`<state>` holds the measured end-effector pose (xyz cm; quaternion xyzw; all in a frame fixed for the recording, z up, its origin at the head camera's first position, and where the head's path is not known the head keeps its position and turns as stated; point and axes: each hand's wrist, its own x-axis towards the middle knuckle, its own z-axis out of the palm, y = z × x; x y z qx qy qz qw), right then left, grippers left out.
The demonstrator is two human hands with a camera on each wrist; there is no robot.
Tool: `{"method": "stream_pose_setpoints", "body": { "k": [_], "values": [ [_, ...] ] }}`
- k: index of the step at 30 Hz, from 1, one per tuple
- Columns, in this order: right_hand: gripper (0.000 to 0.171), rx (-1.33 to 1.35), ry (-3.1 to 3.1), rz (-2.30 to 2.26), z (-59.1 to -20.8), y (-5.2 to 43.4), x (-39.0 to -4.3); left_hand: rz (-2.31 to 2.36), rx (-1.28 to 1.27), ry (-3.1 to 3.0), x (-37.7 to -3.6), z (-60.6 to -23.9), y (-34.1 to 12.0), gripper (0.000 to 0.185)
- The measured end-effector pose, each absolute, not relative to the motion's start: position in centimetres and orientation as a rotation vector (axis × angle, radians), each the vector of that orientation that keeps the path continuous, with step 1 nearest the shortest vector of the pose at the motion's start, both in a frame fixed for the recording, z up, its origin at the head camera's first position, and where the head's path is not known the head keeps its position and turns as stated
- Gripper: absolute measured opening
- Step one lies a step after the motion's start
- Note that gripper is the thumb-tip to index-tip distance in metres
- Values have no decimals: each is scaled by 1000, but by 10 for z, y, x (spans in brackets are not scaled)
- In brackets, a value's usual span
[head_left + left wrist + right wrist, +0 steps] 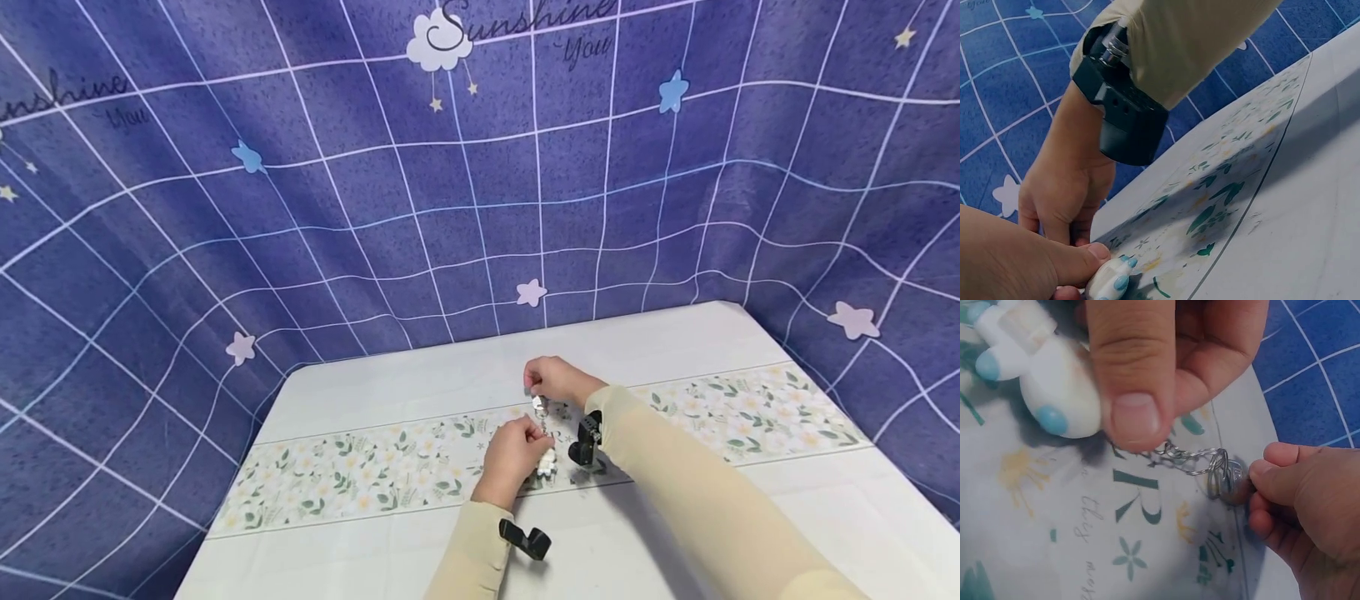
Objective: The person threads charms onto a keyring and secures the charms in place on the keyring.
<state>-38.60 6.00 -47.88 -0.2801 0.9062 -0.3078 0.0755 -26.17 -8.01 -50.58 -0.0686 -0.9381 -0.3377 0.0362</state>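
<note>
A keychain stretches between my two hands above the table. Its white figurine (1063, 384) with pale blue tips hangs at the left hand, and a short silver chain (1175, 452) leads to split rings (1213, 472). My left hand (513, 454) pinches the keychain where figurine and chain meet, the thumb on top in the right wrist view. Farther back, my right hand (558, 379) pinches a flat silver key (1232, 482) whose rounded head sits at the rings. Fingers cover the key's far part. In the left wrist view the figurine (1110, 278) is partly cut off.
A white tablecloth (360, 562) with a floral band (360, 475) covers the table. A blue gridded curtain (465, 192) with stars hangs behind and around it. Black wrist cameras (587, 437) sit on both forearms, over beige sleeves.
</note>
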Motion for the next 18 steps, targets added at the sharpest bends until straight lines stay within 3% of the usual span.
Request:
{"method": "stream_pose_setpoints", "body": {
  "k": [8, 18],
  "values": [
    [17, -929, 2821, -817, -489, 64, -382, -981, -198, -2954, -258, -503, -81, 30],
    [6, -1095, 2846, -925, -480, 86, -380, -930, -147, -2930, -266, -497, -94, 29]
  ]
}}
